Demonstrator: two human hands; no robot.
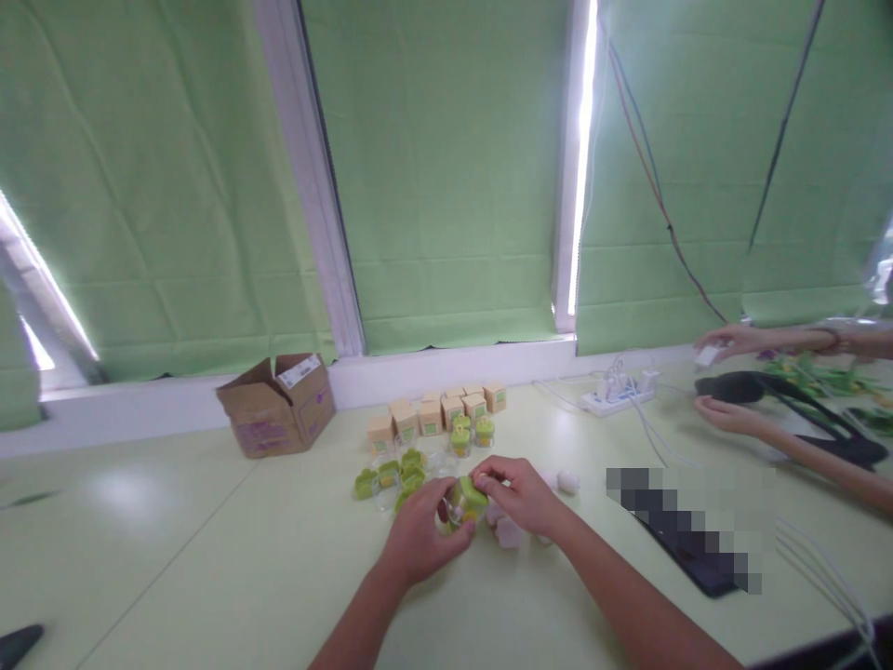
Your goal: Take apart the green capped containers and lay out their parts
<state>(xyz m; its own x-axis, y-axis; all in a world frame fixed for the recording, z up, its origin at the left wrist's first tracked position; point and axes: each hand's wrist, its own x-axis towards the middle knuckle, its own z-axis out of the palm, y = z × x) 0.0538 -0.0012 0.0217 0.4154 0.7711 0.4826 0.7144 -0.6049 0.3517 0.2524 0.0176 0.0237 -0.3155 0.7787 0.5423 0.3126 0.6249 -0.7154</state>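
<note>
A small clear jar with a green lid [469, 501] is between my two hands. My left hand [427, 529] is wrapped around its clear side, and my right hand [514, 493] pinches at the lid's upper edge. Left of the jar lie several loose green lids [410, 479] and clear cups. Small pale pink and white pieces [509, 532] rest beneath and beside my right hand, partly hidden by it. Behind, two closed jars with green lids [460, 439] stand before rows of small tan boxes [431, 415].
An opened cardboard box [279, 409] stands at the back left. A white power strip [618, 398] with plugs and cables sits at the back right. A dark phone-like slab [687, 540] lies to the right. Another person's hands [729, 414] work beside black straps [788, 395] and green artificial leaves.
</note>
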